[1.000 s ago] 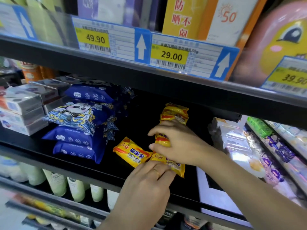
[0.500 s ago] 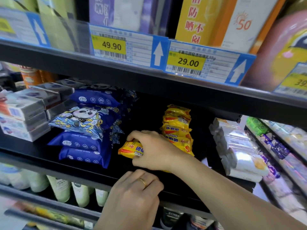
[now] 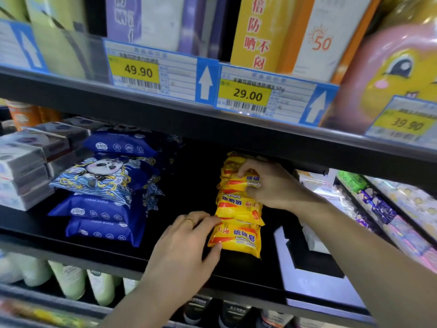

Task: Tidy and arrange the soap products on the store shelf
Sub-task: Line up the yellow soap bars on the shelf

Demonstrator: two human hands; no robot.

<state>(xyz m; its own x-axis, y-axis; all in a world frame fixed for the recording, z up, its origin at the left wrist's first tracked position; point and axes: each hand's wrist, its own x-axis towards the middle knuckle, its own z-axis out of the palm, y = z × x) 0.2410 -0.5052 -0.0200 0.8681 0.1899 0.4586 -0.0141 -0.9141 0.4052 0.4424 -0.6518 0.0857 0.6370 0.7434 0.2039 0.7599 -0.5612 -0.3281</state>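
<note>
Black shelf point(image 3: 189, 261) | left hand point(image 3: 182, 252) fingers pinch front soap pack point(image 3: 238, 237) | right hand point(image 3: 272, 185) grips top soap pack point(image 3: 238, 182)

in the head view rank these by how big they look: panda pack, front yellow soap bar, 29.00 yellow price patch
1. panda pack, plainly the largest.
2 and 3. front yellow soap bar and 29.00 yellow price patch look much alike in area, and the left hand covers the bar's left edge, so I won't rank them.
</note>
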